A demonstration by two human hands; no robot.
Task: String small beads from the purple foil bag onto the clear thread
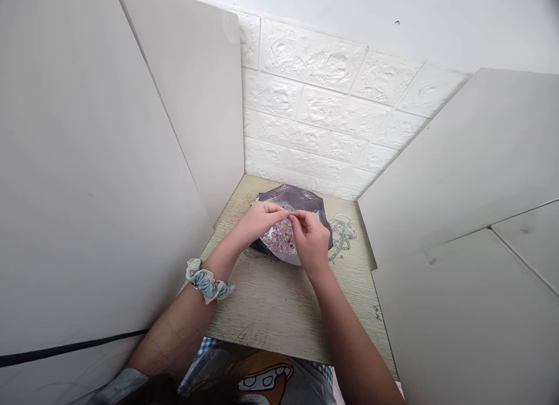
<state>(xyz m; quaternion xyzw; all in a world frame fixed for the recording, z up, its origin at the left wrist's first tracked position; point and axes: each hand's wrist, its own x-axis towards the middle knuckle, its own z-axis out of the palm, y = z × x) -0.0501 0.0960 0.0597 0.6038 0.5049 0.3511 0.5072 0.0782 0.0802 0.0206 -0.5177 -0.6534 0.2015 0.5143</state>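
Observation:
My left hand (pixel 264 220) and my right hand (pixel 311 236) meet fingertip to fingertip over an open dark grey bag (pixel 293 196). Both are closed in a pinch. Whatever sits between the fingertips is too small to make out. Inside the bag lies a heap of small beads (pixel 279 237), mostly pink and white with a few red and yellow ones. Strung beads (pixel 343 233) in green, pink and white lie in loops on the table, just right of the bag. A blue and white scrunchie (pixel 208 281) is around my left wrist.
The narrow wooden table (pixel 271 309) stands between a white panel (pixel 201 102) on the left and another panel (pixel 437 172) on the right. A white brick-pattern wall (pixel 314 113) closes off the back. Small bits (pixel 376 312) lie near the table's right edge.

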